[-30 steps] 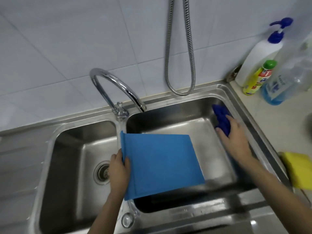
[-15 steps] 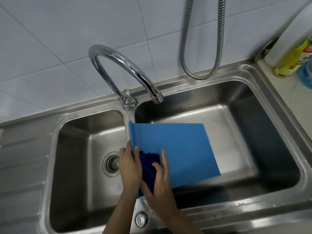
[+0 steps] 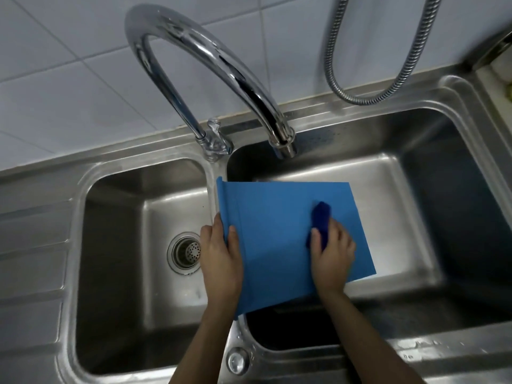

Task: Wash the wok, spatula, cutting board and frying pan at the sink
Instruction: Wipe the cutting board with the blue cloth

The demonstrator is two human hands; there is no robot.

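Stainless steel made up the double sink [image 3: 457,139], and everything else sat relative to its central divider. Your chrome faucet [image 3: 210,51] rose from the back of that divider and arched over to the right basin, with a ribbed metal hose [image 3: 360,98] hanging against the tiled wall further right. Your blue cutting board [image 3: 277,245] lay tilted across the right basin, its raised left edge resting over the divider (the far corner dipped toward the basin floor). Your left hand [image 3: 221,259] gripped that left edge, thumb on top and fingers curled underneath. Your right hand [image 3: 331,253] pressed a dark blue cloth [image 3: 320,217] against the board's surface, fingers curled around it. Left of the divider, the round drain strainer [image 3: 185,252] sat in the smaller basin's floor.
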